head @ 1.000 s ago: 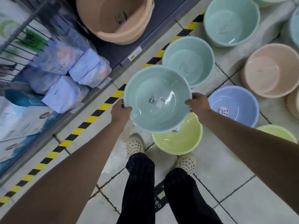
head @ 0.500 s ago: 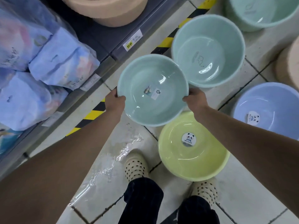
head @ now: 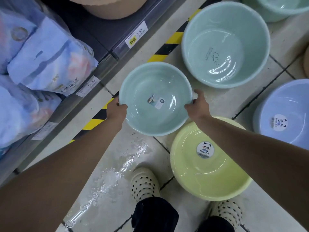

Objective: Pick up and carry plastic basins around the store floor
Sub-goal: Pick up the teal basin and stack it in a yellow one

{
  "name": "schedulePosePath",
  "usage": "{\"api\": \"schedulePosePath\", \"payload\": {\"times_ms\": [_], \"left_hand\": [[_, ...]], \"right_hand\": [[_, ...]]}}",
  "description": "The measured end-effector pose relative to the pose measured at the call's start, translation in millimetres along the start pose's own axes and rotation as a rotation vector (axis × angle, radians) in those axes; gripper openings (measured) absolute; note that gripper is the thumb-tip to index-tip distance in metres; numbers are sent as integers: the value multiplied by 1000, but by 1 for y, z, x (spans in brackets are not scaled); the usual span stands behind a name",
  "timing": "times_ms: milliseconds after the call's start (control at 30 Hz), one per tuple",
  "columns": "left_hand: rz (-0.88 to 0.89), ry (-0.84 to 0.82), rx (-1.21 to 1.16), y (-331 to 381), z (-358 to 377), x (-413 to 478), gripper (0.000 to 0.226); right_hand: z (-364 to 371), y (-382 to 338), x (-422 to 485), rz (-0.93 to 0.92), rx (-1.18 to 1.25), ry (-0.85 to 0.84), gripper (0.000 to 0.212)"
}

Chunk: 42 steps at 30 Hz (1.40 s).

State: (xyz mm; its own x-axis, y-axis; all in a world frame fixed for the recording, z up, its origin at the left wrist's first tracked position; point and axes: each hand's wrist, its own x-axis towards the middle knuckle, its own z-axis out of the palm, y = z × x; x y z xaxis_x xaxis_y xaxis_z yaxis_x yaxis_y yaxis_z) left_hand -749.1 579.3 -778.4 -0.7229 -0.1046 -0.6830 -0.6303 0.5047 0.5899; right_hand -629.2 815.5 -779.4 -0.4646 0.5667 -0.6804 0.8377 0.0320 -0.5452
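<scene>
A small pale green basin (head: 155, 84) with a label inside hangs low over the tiled floor, held level between both hands. My left hand (head: 117, 108) grips its left rim and my right hand (head: 198, 107) grips its right rim. Just right of and below it, a yellow basin (head: 210, 178) with a panda sticker stands on the floor. A larger pale green basin (head: 225, 30) stands on the floor behind it, and a blue basin (head: 291, 101) with a panda sticker sits at the right edge.
A low store shelf (head: 103, 64) with price tags runs along the left, holding blue plastic packs (head: 48, 61) and a beige tub (head: 110, 7). Yellow-black tape (head: 173, 37) marks the floor beside it. A wet patch (head: 108, 178) shines near my spotted shoes (head: 143, 183).
Both hands have carried the small green basin downward, closer to the floor, to the near left of the large green basin. The view has dropped lower toward the floor.
</scene>
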Motion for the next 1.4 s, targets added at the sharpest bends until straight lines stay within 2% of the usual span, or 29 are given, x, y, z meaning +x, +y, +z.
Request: {"api": "schedulePosePath", "payload": {"times_ms": [67, 233, 433, 533, 633, 833, 967, 1167, 1400], "left_hand": [[-14, -12, -10, -3, -5, 1, 36], [19, 78, -119, 13, -34, -11, 25], [168, 125, -82, 44, -44, -86, 28], [242, 57, 44, 59, -26, -140, 33], [302, -36, 226, 62, 1, -185, 34], [343, -132, 443, 38, 48, -233, 27], [332, -126, 522, 22, 70, -243, 24], [276, -132, 570, -7, 99, -232, 22], [356, -50, 700, -34, 125, -216, 23]], "right_hand": [[5, -4, 1, -8, 35, 0, 54], [0, -26, -22, -61, 280, -73, 46], [-58, -37, -82, -109, 226, -41, 31], [-105, -20, -119, -77, 69, 33, 32], [-150, 12, -158, 7, 57, 92, 27], [-204, 80, -203, 105, 41, 60, 33], [-206, 114, -208, 152, 38, 56, 29], [-186, 165, -192, 249, 24, 49, 49], [-159, 205, -170, 267, 26, 122, 50]]}}
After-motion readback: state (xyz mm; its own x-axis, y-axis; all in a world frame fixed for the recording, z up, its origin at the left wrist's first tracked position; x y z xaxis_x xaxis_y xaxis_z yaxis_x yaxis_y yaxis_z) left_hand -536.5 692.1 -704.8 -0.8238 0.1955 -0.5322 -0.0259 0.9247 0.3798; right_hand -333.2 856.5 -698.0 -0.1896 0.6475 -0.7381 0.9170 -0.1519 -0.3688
